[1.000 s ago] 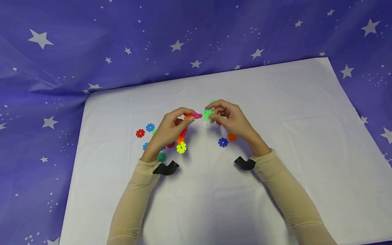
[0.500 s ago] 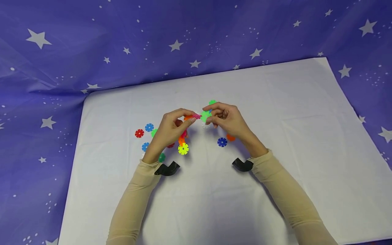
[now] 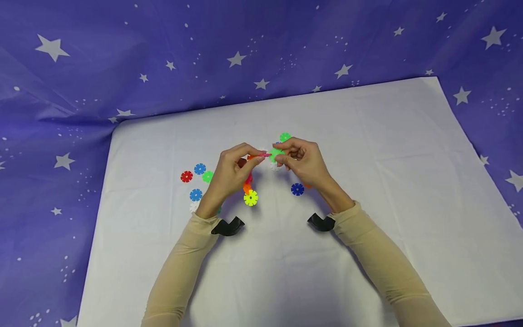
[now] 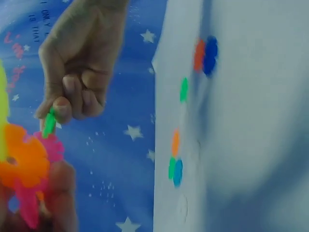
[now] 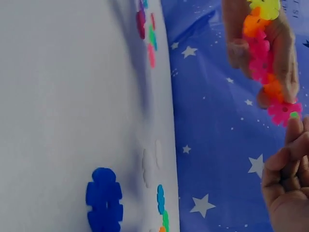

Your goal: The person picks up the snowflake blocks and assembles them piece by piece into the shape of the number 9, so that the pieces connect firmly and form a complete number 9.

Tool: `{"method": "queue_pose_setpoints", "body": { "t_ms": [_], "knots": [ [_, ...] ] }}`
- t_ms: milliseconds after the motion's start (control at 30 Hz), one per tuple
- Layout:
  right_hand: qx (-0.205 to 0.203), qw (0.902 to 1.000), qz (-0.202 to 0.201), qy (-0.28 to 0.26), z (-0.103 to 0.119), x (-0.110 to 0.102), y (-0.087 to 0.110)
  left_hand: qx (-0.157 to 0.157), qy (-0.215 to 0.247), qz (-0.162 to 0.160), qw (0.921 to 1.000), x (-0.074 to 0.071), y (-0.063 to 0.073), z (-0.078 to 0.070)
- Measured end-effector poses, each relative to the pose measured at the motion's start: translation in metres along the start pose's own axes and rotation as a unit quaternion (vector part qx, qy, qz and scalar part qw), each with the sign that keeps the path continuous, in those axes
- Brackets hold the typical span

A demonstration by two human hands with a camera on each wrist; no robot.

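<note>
My left hand (image 3: 233,170) holds a chain of joined notched plastic discs. In the right wrist view the chain runs from a yellow disc (image 5: 266,7) through orange and pink ones to a pink end disc (image 5: 284,114). The yellow disc (image 3: 250,198) hangs below my left palm in the head view. Between thumb and index finger, my right hand (image 3: 307,160) pinches a light green disc (image 3: 275,155). That disc's edge (image 4: 49,123) meets the pink end disc (image 4: 54,145) in the left wrist view; how deep the slots engage cannot be told.
Loose discs lie on the white-covered table (image 3: 367,272): red (image 3: 186,176), blue (image 3: 199,169), green (image 3: 207,176) and others at left. A dark blue disc (image 3: 297,189) and another green disc (image 3: 285,136) lie near my right hand. A starry purple curtain (image 3: 261,45) stands behind.
My right hand has brought the green disc left against the pink end disc. The left hand has shifted slightly right, and the pink disc now appears more edge-on.
</note>
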State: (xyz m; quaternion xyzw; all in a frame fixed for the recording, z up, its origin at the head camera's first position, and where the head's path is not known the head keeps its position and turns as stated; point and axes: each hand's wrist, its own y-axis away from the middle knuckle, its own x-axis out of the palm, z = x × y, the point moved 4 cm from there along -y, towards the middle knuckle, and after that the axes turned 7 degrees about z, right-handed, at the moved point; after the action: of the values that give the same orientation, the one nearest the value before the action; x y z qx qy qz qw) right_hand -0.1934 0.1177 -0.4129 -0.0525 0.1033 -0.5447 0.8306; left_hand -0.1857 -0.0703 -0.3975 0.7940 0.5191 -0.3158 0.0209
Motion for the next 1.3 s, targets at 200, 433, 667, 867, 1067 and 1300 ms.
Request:
{"method": "queue_pose_setpoints", "body": {
  "t_ms": [200, 433, 667, 867, 1067, 1300],
  "knots": [
    [0.012, 0.9998, 0.003, 0.018, -0.001, 0.000, 0.000, 0.015, -0.051, -0.005, 0.9986, 0.002, 0.000, -0.002],
    [0.005, 0.9994, 0.005, 0.033, 0.003, 0.001, -0.002, 0.020, -0.075, -0.011, 0.9970, 0.001, -0.001, -0.004],
    [-0.014, 0.9989, 0.039, 0.020, -0.006, -0.008, -0.006, -0.022, -0.026, 0.013, 0.9993, -0.004, -0.003, 0.003],
    [0.047, 0.9780, 0.101, 0.176, -0.035, -0.026, -0.005, -0.111, 0.087, 0.038, 0.9894, -0.015, -0.001, 0.015],
    [0.072, 0.9445, 0.186, 0.261, -0.056, -0.022, -0.007, -0.141, 0.095, 0.060, 0.9836, -0.018, 0.001, 0.018],
    [0.091, 0.8906, 0.235, 0.379, -0.062, -0.010, -0.003, -0.114, 0.095, 0.079, 0.9858, -0.015, 0.000, 0.019]
  ]
}}
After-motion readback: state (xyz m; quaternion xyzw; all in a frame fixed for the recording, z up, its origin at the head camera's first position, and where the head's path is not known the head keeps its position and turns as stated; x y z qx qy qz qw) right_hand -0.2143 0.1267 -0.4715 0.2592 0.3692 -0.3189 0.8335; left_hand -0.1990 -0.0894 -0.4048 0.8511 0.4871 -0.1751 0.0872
